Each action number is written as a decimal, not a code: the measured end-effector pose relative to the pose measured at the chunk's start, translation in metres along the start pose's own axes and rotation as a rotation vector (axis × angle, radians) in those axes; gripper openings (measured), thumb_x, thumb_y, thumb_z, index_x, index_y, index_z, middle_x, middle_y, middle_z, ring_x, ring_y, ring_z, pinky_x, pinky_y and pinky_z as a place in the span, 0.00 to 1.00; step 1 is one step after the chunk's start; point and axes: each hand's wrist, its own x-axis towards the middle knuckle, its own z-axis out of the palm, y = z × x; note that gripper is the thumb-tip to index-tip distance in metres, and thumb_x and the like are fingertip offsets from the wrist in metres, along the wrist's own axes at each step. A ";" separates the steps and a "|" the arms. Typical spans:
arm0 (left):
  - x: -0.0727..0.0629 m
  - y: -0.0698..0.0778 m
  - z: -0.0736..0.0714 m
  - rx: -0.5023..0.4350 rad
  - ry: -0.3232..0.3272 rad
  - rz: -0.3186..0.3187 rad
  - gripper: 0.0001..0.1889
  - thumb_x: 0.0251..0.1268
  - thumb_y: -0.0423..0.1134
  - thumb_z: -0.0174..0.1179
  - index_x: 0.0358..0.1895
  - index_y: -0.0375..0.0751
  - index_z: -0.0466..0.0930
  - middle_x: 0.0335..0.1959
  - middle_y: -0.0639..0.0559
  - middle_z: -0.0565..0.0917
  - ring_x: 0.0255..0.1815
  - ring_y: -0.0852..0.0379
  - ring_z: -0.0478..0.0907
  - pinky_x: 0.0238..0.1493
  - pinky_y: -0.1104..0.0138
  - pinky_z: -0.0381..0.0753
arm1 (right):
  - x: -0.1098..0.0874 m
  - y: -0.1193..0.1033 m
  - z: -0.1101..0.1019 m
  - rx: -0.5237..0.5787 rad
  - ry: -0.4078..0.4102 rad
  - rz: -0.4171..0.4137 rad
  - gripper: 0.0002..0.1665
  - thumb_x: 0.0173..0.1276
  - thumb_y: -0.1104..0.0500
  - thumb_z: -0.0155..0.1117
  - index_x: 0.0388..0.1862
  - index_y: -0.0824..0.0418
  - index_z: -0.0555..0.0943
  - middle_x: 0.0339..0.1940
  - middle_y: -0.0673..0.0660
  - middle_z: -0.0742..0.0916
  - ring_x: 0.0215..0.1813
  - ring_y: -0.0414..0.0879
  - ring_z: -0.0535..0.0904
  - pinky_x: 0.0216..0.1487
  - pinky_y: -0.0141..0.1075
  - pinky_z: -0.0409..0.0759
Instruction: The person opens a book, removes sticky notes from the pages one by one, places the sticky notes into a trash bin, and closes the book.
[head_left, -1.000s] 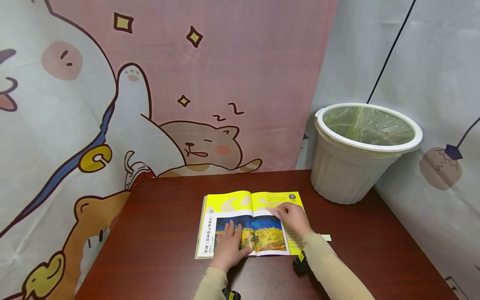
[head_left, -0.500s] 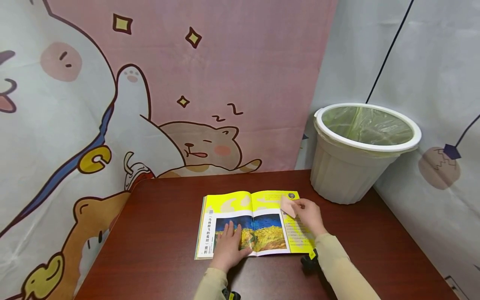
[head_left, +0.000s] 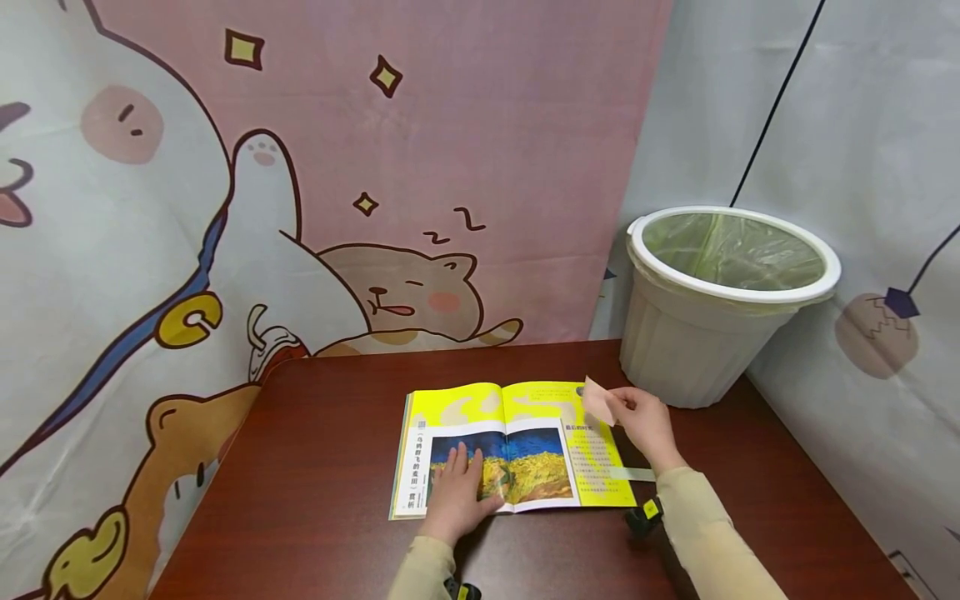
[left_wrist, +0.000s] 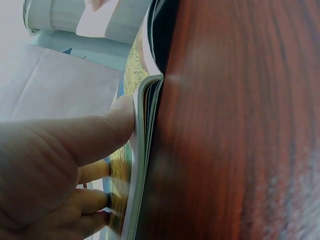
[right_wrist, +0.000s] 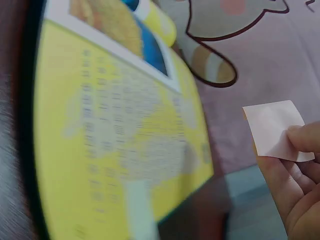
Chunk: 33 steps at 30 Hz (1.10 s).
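Observation:
An open magazine with yellow pages and a picture of a wheat field lies on the table. My left hand rests on its left page with straight, spread fingers; in the left wrist view the thumb lies along the lower edge near the spine. Above the magazine's upper right corner, my right hand pinches a small pale pink paper slip between thumb and fingers. The slip is raised off the page in the right wrist view. A pale green strip sticks out from the right page's edge.
A white trash bin with a greenish liner stands at the table's back right. The dark red-brown wooden table extends around the magazine. A curtain with cartoon animals hangs behind.
My right hand has moved to the right with the pink paper slip, from over the painting to beyond the page's upper right corner. The left hand stays in place.

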 end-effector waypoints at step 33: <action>0.000 -0.001 0.000 0.006 0.003 -0.002 0.43 0.59 0.54 0.70 0.71 0.30 0.66 0.73 0.26 0.59 0.74 0.30 0.54 0.68 0.36 0.54 | 0.033 -0.166 -0.206 -0.268 0.407 -0.612 0.09 0.69 0.62 0.65 0.41 0.66 0.88 0.29 0.50 0.88 0.26 0.17 0.65 0.30 0.21 0.62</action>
